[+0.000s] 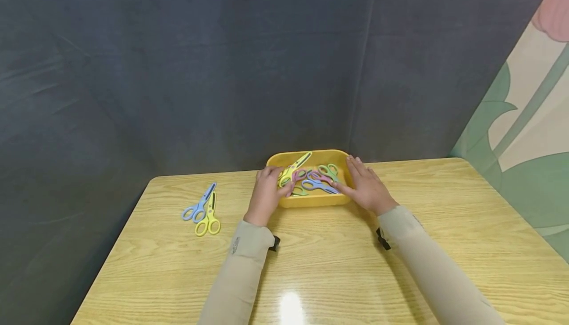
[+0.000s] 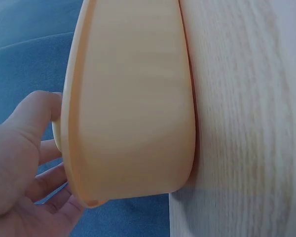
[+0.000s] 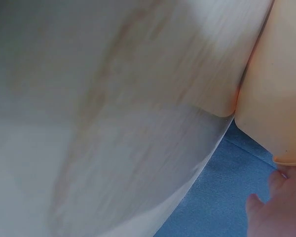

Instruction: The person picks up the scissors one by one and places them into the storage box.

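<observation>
A yellow plastic bin [image 1: 311,200] stands near the table's back edge. It holds several pairs of children's scissors in pink, green and blue. On its left side lies a yellow pair of scissors [image 1: 303,160], blades toward the back rim and handles beside my left thumb. My left hand [image 1: 265,191] grips the bin's left end, thumb over the rim and fingers around the corner; the left wrist view shows the hand [image 2: 19,158] at the rim. At the right end my right hand [image 1: 366,186] holds the bin, its thumb inside and fingers along the side rim.
Left of the bin, a blue pair of scissors [image 1: 200,206] and another yellow pair [image 1: 209,221] lie overlapping on the wooden table [image 1: 329,261]. A dark curtain [image 1: 222,68] hangs behind the table. A painted wall [image 1: 533,117] stands at the right.
</observation>
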Available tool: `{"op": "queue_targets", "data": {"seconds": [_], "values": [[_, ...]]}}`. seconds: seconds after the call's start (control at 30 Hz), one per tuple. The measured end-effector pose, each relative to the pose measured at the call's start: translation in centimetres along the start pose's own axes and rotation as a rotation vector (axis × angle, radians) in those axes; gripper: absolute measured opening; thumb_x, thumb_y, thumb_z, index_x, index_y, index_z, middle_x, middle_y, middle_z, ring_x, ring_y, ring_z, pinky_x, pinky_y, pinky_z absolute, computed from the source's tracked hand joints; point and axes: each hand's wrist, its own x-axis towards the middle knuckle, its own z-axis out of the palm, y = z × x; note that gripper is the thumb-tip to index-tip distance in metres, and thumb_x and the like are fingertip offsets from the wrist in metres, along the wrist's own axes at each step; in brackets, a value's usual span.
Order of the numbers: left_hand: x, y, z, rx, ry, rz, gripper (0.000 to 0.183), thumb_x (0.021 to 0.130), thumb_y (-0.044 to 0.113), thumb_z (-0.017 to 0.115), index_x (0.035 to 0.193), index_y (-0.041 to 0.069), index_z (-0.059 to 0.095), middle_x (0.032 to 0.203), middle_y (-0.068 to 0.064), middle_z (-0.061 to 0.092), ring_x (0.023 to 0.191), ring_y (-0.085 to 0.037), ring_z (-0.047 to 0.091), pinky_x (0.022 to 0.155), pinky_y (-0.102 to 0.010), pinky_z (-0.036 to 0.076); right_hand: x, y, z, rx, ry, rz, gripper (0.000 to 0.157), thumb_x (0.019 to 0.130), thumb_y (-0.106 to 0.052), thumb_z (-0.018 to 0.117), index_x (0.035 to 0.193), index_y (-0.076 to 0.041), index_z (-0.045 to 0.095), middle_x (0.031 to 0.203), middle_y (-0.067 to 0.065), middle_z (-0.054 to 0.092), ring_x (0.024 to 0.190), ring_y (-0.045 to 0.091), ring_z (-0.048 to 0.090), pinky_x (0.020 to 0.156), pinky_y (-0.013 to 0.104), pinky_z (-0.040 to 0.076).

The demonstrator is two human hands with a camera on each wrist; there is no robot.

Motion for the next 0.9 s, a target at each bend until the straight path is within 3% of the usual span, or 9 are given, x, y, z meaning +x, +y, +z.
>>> {"op": "queue_targets", "data": {"seconds": [0.27,0.5,0.9], "values": [[0.9,-0.1,0.6,0.097,-0.054,0.032,0.041,0.099,0.023,0.067,0.134,0.002,0.065,0.126,-0.017,0.064,0.108,-0.034,0.054,0.093,-0.043,0.048,0.1,0.0,0.2,0.001,0.008,0.001,0.094,0.101,-0.059,0.047,0.161,0.002,0.007,0.169,0.019,0.007,0.156,0.036,0.003,0.122,0.058,0.007],[1.4,-0.2,0.9,0.125,-0.090,0.007,0.041,0.099,0.022,0.066,0.136,0.003,0.064,0.128,-0.017,0.063,0.112,-0.033,0.053,0.097,-0.042,0.049,0.2,0.0,0.3,0.011,0.010,0.003,0.094,0.101,-0.059,0.048,0.161,0.002,0.007,0.169,0.018,0.006,0.156,0.035,0.003,0.122,0.058,0.006],[1.9,0.0,1.4,0.234,-0.122,0.089,0.043,0.094,0.020,0.073,0.131,-0.001,0.066,0.116,-0.018,0.066,0.105,-0.034,0.056,0.092,-0.042,0.049,0.1,0.1,0.3,-0.007,0.017,0.004,0.093,0.102,-0.057,0.048,0.161,0.003,0.008,0.169,0.019,0.007,0.155,0.037,0.005,0.122,0.057,0.007]]}}
